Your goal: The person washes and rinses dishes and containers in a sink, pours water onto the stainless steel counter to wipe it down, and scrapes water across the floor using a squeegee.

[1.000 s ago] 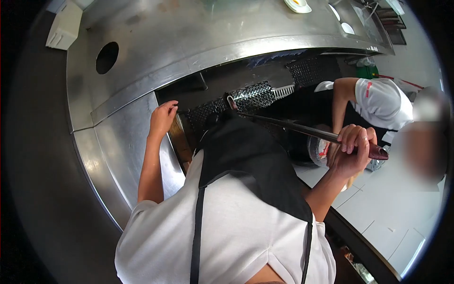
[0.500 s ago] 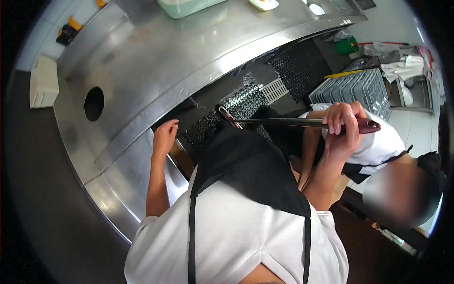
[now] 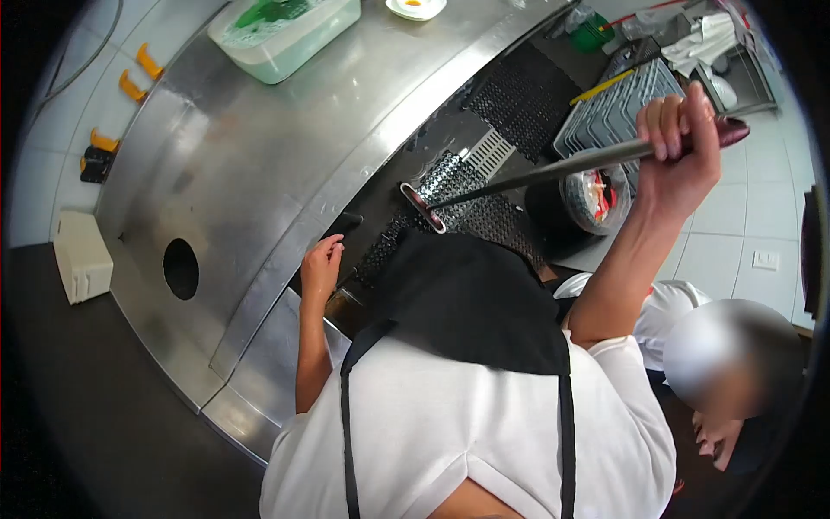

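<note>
My right hand [image 3: 683, 138] is raised at the right, its fingers wrapped round the dark red end of a long-handled floor squeegee [image 3: 553, 171]. The pole slants down to the left. Its narrow head [image 3: 422, 208], dark red with a pale edge, is over the wet floor mat [image 3: 450, 177] in front of my black apron [image 3: 471, 303]. Beside the front edge of the steel counter [image 3: 259, 147], my left hand [image 3: 322, 264] hangs with nothing in it, fingers loosely bent and apart.
A tub of soapy water [image 3: 290, 48] and a small white dish [image 3: 417, 9] stand on the counter, which has a round hole [image 3: 181, 269]. Past the pole are a lined bin [image 3: 596, 199] and grey crates [image 3: 605, 108]. A co-worker [image 3: 674, 316] bends low at my right.
My right hand has risen up and right, so the squeegee pole slants more steeply. My left hand has shifted slightly right and down. The co-worker has moved lower, and the bin now shows.
</note>
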A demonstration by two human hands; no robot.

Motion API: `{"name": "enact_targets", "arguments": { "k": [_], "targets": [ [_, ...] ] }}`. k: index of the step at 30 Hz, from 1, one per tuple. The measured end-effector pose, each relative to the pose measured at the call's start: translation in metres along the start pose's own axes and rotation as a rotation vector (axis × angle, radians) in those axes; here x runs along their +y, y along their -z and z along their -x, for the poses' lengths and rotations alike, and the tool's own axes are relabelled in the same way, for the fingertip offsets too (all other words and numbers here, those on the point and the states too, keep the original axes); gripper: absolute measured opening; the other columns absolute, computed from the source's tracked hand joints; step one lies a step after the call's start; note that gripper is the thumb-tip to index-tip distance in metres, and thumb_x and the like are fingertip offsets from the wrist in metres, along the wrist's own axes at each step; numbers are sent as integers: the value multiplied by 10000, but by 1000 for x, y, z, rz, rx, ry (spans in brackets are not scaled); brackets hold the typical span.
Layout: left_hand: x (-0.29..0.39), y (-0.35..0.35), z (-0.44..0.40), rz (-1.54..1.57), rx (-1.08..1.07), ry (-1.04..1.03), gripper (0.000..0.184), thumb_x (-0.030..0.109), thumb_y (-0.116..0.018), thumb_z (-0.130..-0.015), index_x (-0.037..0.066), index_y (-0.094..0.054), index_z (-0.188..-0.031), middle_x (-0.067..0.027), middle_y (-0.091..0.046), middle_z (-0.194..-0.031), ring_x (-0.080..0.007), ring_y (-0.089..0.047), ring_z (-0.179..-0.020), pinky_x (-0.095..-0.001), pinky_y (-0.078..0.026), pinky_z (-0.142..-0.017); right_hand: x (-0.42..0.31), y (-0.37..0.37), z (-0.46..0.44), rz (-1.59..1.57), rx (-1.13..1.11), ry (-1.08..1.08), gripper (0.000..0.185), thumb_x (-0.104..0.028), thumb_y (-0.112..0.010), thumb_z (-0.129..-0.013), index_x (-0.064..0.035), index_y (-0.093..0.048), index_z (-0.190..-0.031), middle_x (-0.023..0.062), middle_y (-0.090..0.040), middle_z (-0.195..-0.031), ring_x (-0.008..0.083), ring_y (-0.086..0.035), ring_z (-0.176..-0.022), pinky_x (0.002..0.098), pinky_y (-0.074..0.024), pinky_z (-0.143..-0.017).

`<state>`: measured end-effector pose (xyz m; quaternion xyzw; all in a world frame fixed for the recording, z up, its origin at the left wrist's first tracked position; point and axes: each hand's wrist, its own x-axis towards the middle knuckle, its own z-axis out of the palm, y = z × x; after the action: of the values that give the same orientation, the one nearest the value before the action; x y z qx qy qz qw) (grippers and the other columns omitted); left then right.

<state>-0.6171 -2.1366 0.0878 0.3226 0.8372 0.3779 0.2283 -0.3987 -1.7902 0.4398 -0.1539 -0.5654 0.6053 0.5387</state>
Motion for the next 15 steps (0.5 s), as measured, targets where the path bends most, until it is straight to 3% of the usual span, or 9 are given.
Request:
{"name": "enact_targets", "arguments": {
  "k": [6, 15],
  "targets": [
    [23, -30, -3, 19, -66, 12, 225, 117, -619, -932, 33, -694, -1127, -170, -716, -1002, -288, -706, -834, -359, -544, -757, -4, 29, -42, -12, -7, 83, 339, -150, -547, -984, -100, -416, -676, -20, -312, -533, 88, -266, -499, 275, -286, -556],
    [31, -80, -16, -58, -34, 161, 223, 115, -638, -925, 40, -695, -1128, -184, -715, -942, -298, -707, -816, -363, -544, -733, 12, 164, -125, -109, 38, 96, 324, -172, -584, -969, -98, -468, -675, -22, -335, -517, 84, -291, -479, 273, -311, -538]
  ]
}}
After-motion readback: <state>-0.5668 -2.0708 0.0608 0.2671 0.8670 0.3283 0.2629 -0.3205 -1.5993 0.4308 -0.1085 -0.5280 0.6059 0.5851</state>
